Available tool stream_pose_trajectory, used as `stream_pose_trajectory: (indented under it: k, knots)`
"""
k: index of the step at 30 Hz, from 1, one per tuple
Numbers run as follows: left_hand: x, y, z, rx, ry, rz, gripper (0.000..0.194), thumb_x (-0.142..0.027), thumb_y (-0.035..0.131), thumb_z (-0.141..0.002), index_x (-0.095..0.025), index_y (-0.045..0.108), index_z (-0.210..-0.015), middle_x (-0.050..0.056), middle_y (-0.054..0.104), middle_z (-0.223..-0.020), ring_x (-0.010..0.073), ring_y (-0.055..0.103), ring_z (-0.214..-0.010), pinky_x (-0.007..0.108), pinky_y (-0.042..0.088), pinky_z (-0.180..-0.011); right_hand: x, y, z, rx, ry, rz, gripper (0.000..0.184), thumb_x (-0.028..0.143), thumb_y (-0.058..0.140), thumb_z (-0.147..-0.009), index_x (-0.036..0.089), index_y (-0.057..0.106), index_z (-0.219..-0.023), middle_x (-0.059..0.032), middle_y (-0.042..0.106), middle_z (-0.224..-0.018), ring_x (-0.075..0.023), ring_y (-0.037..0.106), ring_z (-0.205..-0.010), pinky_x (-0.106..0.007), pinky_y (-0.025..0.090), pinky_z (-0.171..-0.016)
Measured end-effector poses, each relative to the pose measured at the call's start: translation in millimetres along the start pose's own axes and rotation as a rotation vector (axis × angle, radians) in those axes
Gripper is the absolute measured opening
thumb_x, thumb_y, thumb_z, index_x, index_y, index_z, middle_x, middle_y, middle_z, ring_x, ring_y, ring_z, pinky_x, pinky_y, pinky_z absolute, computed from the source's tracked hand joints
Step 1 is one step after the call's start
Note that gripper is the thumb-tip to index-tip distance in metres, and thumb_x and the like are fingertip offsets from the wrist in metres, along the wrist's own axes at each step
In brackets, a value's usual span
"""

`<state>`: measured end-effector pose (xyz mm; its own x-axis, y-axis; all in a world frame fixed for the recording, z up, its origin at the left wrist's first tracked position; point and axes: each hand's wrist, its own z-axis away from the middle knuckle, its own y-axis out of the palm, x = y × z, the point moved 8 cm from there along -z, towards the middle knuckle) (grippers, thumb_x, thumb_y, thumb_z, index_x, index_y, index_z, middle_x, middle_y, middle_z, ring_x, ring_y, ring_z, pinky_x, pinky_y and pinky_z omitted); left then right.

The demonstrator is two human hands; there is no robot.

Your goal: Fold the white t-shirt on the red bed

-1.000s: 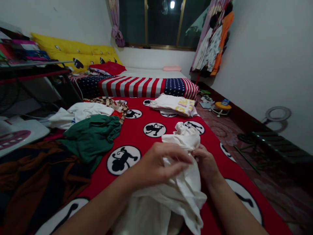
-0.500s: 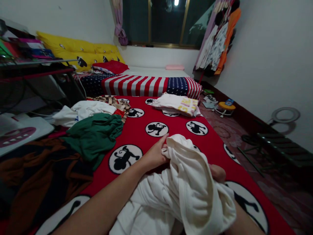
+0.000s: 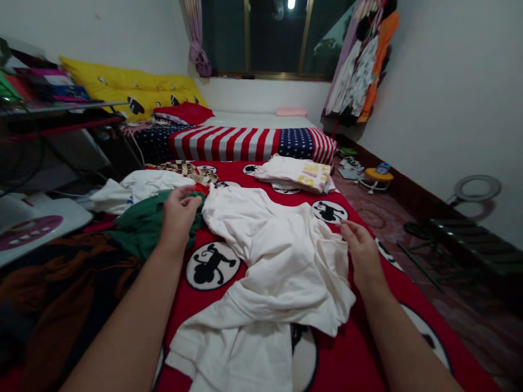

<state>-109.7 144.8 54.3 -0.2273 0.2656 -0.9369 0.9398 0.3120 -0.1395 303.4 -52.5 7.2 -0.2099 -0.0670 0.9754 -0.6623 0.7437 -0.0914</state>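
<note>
The white T-shirt [image 3: 265, 245] is touched by the loosely open right hand [image 3: 362, 253]; the left hand [image 3: 180, 209], pinching its edge, could be snagged by the green garment [image 3: 141, 228].

Both bare forearms extend forward from the lower edge of the view, well apart from each other. The left hand [image 3: 178, 213] is seen from the back, wrist straight, fingers curled inward with the thumb tip meeting the fingertips in a loose pinch. The right hand [image 3: 362, 254] lies lower and nearer, back upward, fingers loosely extended and slightly spread, pointing forward and inward.
</note>
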Motion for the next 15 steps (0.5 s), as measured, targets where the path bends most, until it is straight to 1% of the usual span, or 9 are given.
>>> stream_pose_trajectory:
  k: [2,3,5,7,9,10,11,13,15]
  knots:
    - [5.2,24.5,10.7,0.258,0.023,-0.271,0.045,-0.040,0.062,-0.070,-0.015,0.061,-0.108,0.011,0.064,-0.107,0.0212,0.064,-0.087,0.030,0.050,-0.074,9.2,-3.6,-0.2,0.048,-0.124,0.343,0.059,0.059,0.064,-0.071,0.019,0.060,-0.114,-0.0120,0.065,-0.112,-0.0241,0.062,-0.091,-0.040,0.047,-0.082]
    - [7.8,35.3,18.5,0.362,0.036,-0.407,0.050,-0.045,0.062,-0.071,-0.015,0.061,-0.111,0.012,0.065,-0.105,0.0227,0.064,-0.087,0.032,0.050,-0.076,10.4,-4.1,0.1,0.083,-0.149,0.505,0.063,0.061,0.064,-0.070,0.020,0.059,-0.118,-0.0128,0.065,-0.112,-0.0256,0.063,-0.089,-0.041,0.047,-0.081]
    - [11.6,51.9,34.9,0.504,0.070,-0.657,0.063,-0.055,0.062,-0.071,-0.015,0.058,-0.120,0.015,0.065,-0.106,0.0265,0.064,-0.093,0.034,0.048,-0.081,6.2,-0.5,2.8,0.198,-0.145,0.760,0.070,0.063,0.065,-0.068,0.021,0.056,-0.124,-0.0144,0.067,-0.109,-0.0291,0.065,-0.086,-0.042,0.047,-0.076]
    - [13.1,63.4,49.6,0.583,0.104,-0.847,0.074,-0.060,0.064,-0.068,-0.015,0.053,-0.126,0.017,0.065,-0.109,0.0301,0.062,-0.100,0.035,0.047,-0.083,0.8,9.7,11.2,0.342,-0.146,0.891,0.076,0.059,0.067,-0.068,0.020,0.051,-0.131,-0.0160,0.068,-0.105,-0.0320,0.066,-0.086,-0.041,0.047,-0.073]
    - [13.1,70.8,60.5,0.634,0.139,-0.972,0.071,-0.058,0.066,-0.067,-0.017,0.055,-0.124,0.017,0.066,-0.108,0.0322,0.062,-0.102,0.035,0.046,-0.081,-0.1,23.7,24.3,0.468,-0.181,0.918,0.077,0.048,0.069,-0.069,0.019,0.046,-0.137,-0.0160,0.070,-0.101,-0.0324,0.067,-0.085,-0.037,0.046,-0.070]
    - [12.8,73.1,64.0,0.658,0.156,-1.010,0.064,-0.054,0.066,-0.068,-0.018,0.057,-0.120,0.016,0.067,-0.106,0.0323,0.062,-0.101,0.034,0.046,-0.079,1.1,30.1,31.3,0.512,-0.195,0.903,0.072,0.041,0.069,-0.070,0.019,0.048,-0.135,-0.0149,0.071,-0.098,-0.0314,0.067,-0.085,-0.035,0.046,-0.069]
    - [12.1,74.7,66.4,0.687,0.177,-1.028,0.056,-0.048,0.066,-0.068,-0.019,0.060,-0.115,0.014,0.069,-0.102,0.0320,0.063,-0.098,0.034,0.046,-0.076,2.6,36.1,38.1,0.554,-0.201,0.870,0.063,0.034,0.067,-0.070,0.020,0.053,-0.130,-0.0130,0.072,-0.094,-0.0298,0.067,-0.083,-0.033,0.045,-0.067]
    - [9.8,76.1,68.2,0.777,0.215,-0.998,0.036,-0.038,0.066,-0.065,-0.020,0.067,-0.097,0.011,0.070,-0.090,0.0296,0.065,-0.089,0.031,0.046,-0.071,5.7,46.7,50.1,0.653,-0.181,0.753,0.037,0.028,0.064,-0.071,0.020,0.066,-0.107,-0.0080,0.072,-0.085,-0.0256,0.066,-0.077,-0.029,0.045,-0.063]
    - [4.9,73.7,65.1,0.870,0.210,-0.845,0.021,-0.033,0.065,-0.063,-0.019,0.067,-0.077,0.006,0.068,-0.075,0.0254,0.065,-0.076,0.028,0.045,-0.063,9.5,51.5,54.7,0.707,-0.117,0.581,0.015,0.027,0.064,-0.072,0.019,0.068,-0.084,-0.0036,0.070,-0.073,-0.0215,0.064,-0.068,-0.026,0.044,-0.057]
